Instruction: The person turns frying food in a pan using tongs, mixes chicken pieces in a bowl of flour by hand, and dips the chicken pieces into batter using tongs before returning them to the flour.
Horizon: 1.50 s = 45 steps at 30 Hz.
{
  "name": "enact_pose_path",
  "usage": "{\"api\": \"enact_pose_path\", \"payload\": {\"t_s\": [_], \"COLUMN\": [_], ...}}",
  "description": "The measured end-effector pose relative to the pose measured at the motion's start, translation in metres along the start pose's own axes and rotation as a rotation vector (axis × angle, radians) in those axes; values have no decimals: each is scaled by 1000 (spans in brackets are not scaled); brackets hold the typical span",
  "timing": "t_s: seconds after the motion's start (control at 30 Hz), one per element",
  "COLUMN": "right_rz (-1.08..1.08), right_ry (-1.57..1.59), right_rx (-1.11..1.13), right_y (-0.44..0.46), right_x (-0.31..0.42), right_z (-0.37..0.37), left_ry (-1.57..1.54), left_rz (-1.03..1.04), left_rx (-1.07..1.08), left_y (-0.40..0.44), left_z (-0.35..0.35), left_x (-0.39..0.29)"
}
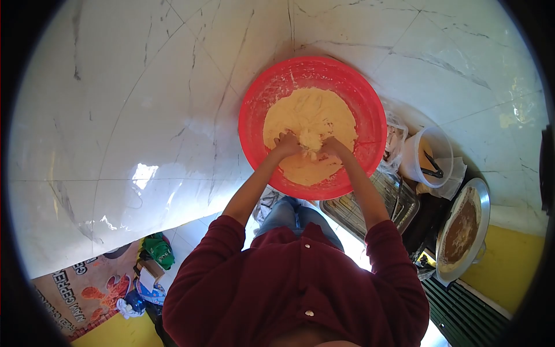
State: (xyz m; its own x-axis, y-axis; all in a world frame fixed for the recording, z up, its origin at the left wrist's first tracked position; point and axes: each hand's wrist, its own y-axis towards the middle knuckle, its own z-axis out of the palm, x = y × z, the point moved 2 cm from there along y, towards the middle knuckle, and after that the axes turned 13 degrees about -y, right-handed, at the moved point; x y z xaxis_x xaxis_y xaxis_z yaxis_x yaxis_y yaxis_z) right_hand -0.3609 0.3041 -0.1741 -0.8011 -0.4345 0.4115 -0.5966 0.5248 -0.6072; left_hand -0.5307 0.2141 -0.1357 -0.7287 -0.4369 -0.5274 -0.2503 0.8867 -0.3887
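A large red basin (372, 110) holds a wide bed of pale yellow flour (309, 107). Both of my hands are down in it, near the middle. My left hand (287, 144) rests at the flour with some fingers apart. Opposite it, my right hand (331, 147) reaches in, its fingers partly buried and hard to make out. Between the two hands lies a crumbly, flour-coated clump (311, 139); what is inside it is hidden by the coating.
Right of the basin are a plastic bag (395, 136), a clear tub (447, 151) with a black-handled utensil, a wire rack on a tray (376, 199), and a wide metal pan (484, 202) with brownish contents. Tiled surface (144, 115) spreads left. A printed banner (87, 289) is at lower left.
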Motion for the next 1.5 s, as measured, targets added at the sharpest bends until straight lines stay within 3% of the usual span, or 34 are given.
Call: {"api": "enact_pose_path", "payload": {"t_s": [0.07, 0.1, 0.13, 0.2, 0.27, 0.37, 0.5, 0.7, 0.87, 1.0, 1.13, 1.2, 1.27, 1.33, 1.47, 1.5], "right_rz": [-82, -167, -165, 367, 390, 435, 445, 471, 533, 543, 599, 547, 500, 346, 407, 2], "right_ry": [-165, -333, -332, -284, -336, -368, -357, -410, -261, -456, -720, -675, -629, -561, -477, -689], "right_rx": [52, 99, 102, -244, -292, -318, -365, -321, -303, -399, -430, -351, -269, 62, 32, 92], "right_y": [-1, -7, -13, -32, -43, -37, -32, -19, -43, -45, -17, -21, -31, -32, 6, 34], "right_x": [-29, -29, -27, -28, -7, 27, 61, 58, 40, -1, -31, -16, 17, 47, 31, 7], "right_z": [-3, -6, -6, -17, -20, -11, 7, 25, -27, -48, -2, 6, 0, -2, 30, 46], "left_ry": [-210, -212, -58, 94, 185, 245, 462, 473, 385, 506, 644, 696, 552, 494, 272, 274], "left_rz": [-87, -88, -83, -73, -72, -62, -126, -69, -108, -160, -123, -89, -94, -97, -124, -125], "left_rx": [368, 370, 262, 155, -29, -77, 13, -39, -77, -184, -192, -183, -44, -46, 73, 71], "left_y": [-7, -5, -4, -3, -4, -9, -2, 11, -8, 4, 6, 11, 13, 8, -5, -6], "left_z": [-25, -26, -29, -26, -27, -26, -8, 23, -26, -44, -29, -4, 22, 34, 25, 17], "left_x": [4, 12, 19, 20, 13, -13, -33, -9, -18, 15, 21, 21, 14, 0, -9, -8]}}
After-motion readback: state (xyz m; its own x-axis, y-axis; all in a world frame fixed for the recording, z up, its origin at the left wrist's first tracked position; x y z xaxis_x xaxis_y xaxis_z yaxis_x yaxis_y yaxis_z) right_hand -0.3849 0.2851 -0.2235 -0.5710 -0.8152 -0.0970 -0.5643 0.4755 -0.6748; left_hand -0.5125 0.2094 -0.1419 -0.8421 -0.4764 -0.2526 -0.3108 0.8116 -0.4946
